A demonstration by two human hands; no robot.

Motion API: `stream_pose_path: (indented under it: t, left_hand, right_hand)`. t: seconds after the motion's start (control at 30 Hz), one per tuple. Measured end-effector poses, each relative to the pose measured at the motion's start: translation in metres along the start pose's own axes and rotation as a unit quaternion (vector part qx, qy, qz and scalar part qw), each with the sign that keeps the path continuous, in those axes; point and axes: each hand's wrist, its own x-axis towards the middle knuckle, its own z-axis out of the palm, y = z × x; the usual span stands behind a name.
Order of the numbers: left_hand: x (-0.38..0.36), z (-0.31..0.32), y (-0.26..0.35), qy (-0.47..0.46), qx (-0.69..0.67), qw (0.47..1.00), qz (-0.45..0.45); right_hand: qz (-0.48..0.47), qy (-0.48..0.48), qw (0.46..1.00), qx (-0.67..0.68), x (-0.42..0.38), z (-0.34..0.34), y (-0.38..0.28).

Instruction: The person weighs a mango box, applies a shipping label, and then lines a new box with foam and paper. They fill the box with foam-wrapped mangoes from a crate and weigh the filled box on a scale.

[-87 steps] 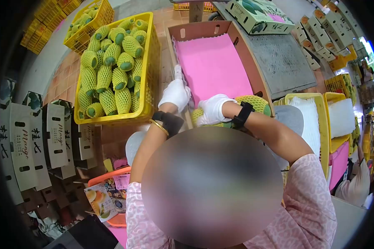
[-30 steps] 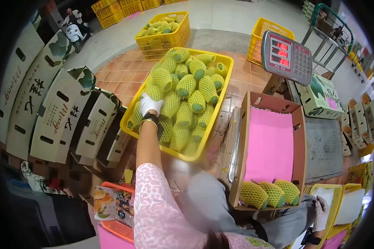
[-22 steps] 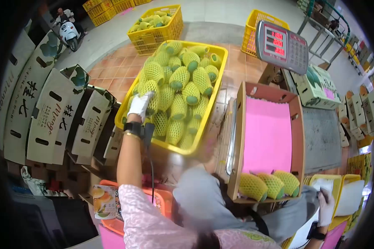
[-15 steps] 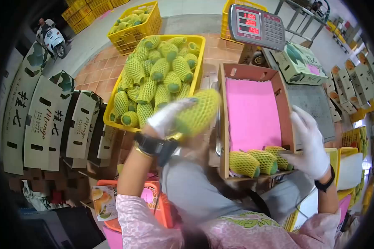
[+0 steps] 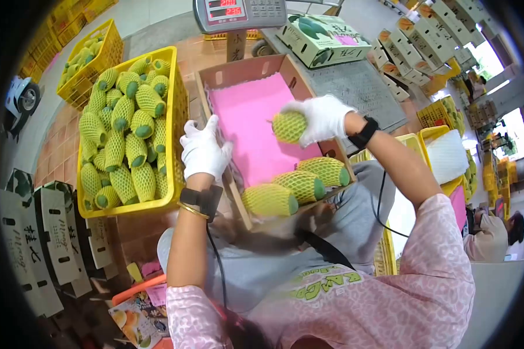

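In my right hand [image 5: 326,119], white-gloved, is a mango in a yellow foam net [image 5: 289,127], held above the pink sheet [image 5: 253,125] that lines an open cardboard box [image 5: 273,66]. My left hand [image 5: 205,148], gloved too, is by the box's left wall with thumb and fingers apart and nothing in it. Three netted mangoes lie side by side along the near end of the box: a left one [image 5: 269,199], a middle one [image 5: 300,185] and a right one [image 5: 325,171]. A yellow crate [image 5: 172,125] full of netted mangoes stands left of the box.
Beyond the box stands a digital scale display [image 5: 239,14]. A printed mango carton [image 5: 323,38] rests on a grey metal platform [image 5: 355,87]. Another yellow crate [image 5: 108,55] is at the far left. Upright cartons [image 5: 58,232] line the left side. At the right sits another person [image 5: 489,235].
The netted mango has passed from my left hand to my right, now over the box. My left hand is empty beside the box. The view has turned to the right.
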Motion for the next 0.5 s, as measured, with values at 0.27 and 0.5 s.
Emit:
stream_pose_path:
  t: [0.27,0.5]
  left_hand:
    - [0.027,0.016,-0.012,-0.226,-0.088,0.969,-0.054]
    - [0.03,0.019,-0.013,-0.222,-0.088,0.969,-0.056]
  right_hand:
    - [0.04,-0.098,0.987,-0.123,0.021,0.054,0.013]
    - [0.033,-0.173,0.972,-0.155,0.023,0.049,0.017]
